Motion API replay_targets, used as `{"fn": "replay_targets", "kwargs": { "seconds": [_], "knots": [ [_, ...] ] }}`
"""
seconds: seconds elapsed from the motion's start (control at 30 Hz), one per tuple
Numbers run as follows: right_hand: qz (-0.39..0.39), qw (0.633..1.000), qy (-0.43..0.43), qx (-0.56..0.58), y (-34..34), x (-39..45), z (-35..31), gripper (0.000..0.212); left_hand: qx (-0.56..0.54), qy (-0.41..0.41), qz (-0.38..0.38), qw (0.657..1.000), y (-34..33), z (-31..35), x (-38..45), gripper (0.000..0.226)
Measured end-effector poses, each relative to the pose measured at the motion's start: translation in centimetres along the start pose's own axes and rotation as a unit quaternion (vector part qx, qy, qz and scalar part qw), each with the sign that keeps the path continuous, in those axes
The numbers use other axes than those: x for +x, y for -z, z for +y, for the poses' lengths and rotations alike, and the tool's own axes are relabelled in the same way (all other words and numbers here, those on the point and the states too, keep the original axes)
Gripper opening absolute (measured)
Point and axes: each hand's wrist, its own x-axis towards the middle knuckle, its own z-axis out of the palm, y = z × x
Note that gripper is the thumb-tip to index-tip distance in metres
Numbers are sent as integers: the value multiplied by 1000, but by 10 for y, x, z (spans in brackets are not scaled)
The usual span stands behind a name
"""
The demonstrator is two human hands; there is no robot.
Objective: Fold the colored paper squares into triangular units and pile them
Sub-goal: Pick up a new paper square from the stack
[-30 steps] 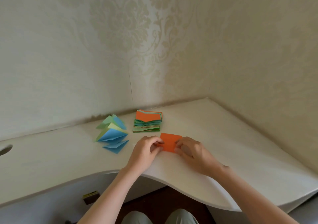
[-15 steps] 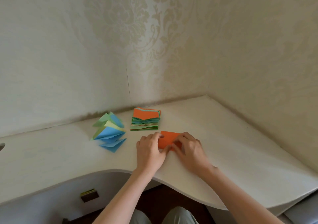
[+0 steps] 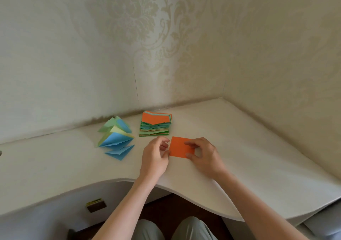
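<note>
Hands: left hand (image 3: 154, 159) pinches orange paper (image 3: 180, 147) at 9 o'clock, right hand (image 3: 204, 156) grips its 3 o'clock edge; align edges before creasing.

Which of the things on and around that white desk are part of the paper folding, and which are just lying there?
Part of the job:
- orange paper rectangle, held by the left hand and right hand
- stack of flat coloured paper squares, orange on top
- pile of folded blue and green paper units
- white desk

Just lying about:
- small dark box with a yellow label, below the desk
</note>
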Motion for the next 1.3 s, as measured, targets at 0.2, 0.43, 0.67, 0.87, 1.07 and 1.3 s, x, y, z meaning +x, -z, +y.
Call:
{"fn": "replay_targets", "kwargs": {
  "seconds": [0.2,0.43,0.67,0.87,1.07,1.3],
  "knots": [
    [16,1000,-17,11,-2,-3,-4,40,56,-78,0,995,-1,15,-10,29],
    [15,1000,23,5,-3,-17,-19,50,109,-105,-74,986,-2,19,-19,47],
    [-84,992,67,-67,17,-16,-14,75,119,-127,-107,979,16,11,-10,59],
    [-136,975,105,-144,12,-6,-17,62,107,-134,-156,973,33,-3,-4,49],
    [-78,979,130,-136,3,-2,-9,37,97,-116,-77,986,38,-11,-9,34],
    [8,995,41,-91,-18,11,-9,23,86,-43,32,995,20,-2,-12,25]
  ]
}}
